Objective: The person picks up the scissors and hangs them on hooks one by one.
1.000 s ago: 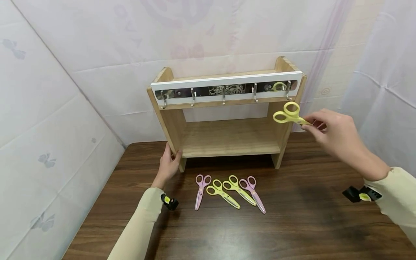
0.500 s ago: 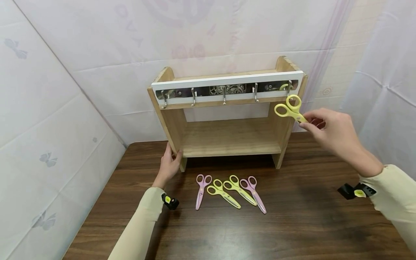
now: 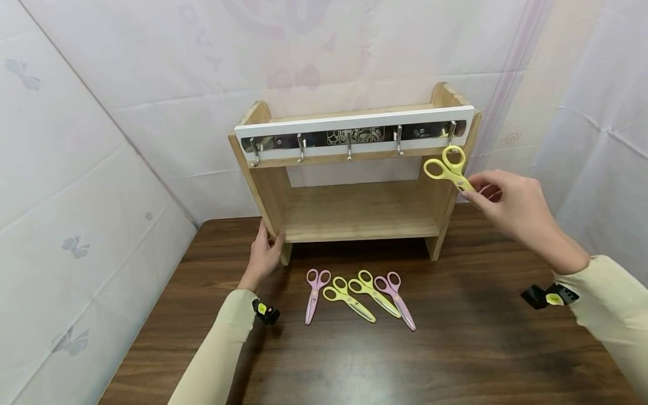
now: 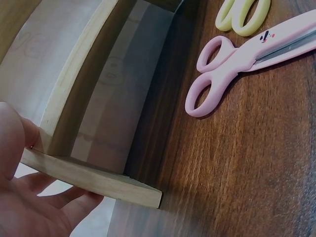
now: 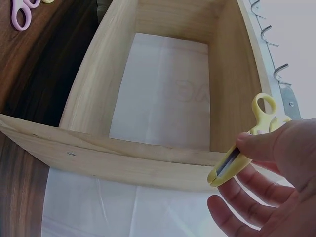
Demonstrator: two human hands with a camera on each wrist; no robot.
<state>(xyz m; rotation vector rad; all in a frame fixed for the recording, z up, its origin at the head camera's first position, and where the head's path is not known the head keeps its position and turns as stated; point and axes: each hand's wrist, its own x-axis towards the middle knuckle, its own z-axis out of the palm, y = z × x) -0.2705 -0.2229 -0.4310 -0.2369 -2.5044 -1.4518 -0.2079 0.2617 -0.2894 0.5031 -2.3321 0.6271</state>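
Observation:
My right hand (image 3: 516,208) pinches yellow scissors (image 3: 448,169) by the blade end, between thumb and fingers. Their handle loops point up, and the upper loop overlaps the lower tip of the rightmost metal hook (image 3: 452,135) in the head view. In the right wrist view, the yellow scissors (image 5: 228,165) show their blade tip towards the wooden shelf's side panel. My left hand (image 3: 264,253) grips the lower left side panel of the wooden shelf (image 3: 359,211). The left wrist view has the thumb on the near side of this panel (image 4: 98,180) and the fingers beyond it.
Pink scissors (image 3: 314,295), yellow scissors (image 3: 349,300), another yellow pair (image 3: 374,294) and another pink pair (image 3: 396,301) lie on the dark wood table (image 3: 324,365) before the shelf. Several hooks line its white-framed rail (image 3: 324,151). Pale cloth (image 3: 152,73) hangs behind.
My right hand has shifted slightly left, and the held scissors have risen and tilted more upright, bringing their loops up to the rightmost hook. My left hand keeps its grip on the shelf.

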